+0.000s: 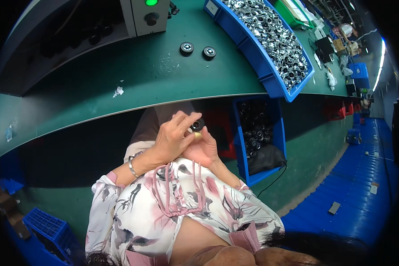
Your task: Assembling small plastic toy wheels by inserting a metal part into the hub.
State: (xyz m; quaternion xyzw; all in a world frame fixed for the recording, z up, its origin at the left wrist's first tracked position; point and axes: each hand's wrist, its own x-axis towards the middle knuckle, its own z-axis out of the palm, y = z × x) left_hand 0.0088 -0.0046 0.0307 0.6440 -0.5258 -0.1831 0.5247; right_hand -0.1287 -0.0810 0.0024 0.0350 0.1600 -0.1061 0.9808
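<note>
Over my lap, just off the front edge of the bench, both hands are closed around a small black round part [197,124] like a little wheel. My left hand [172,136], with a bracelet on its wrist, lays its fingertips on the part from the left. Underneath and to the right, my right hand [204,148] grips it, thumb up along its side. A small pale yellow bit [198,134] shows between the fingers; I cannot make out what it is. Two black wheel-like parts, one [186,48] beside the other [209,53], lie on the bench.
The green bench [133,84] carries a grey machine [148,22] with a lit green button. A blue bin [241,44] of shiny silver-and-black parts overhangs its edge at right. Below stands another blue bin [248,177] with black parts. A blue crate [48,228] is at lower left.
</note>
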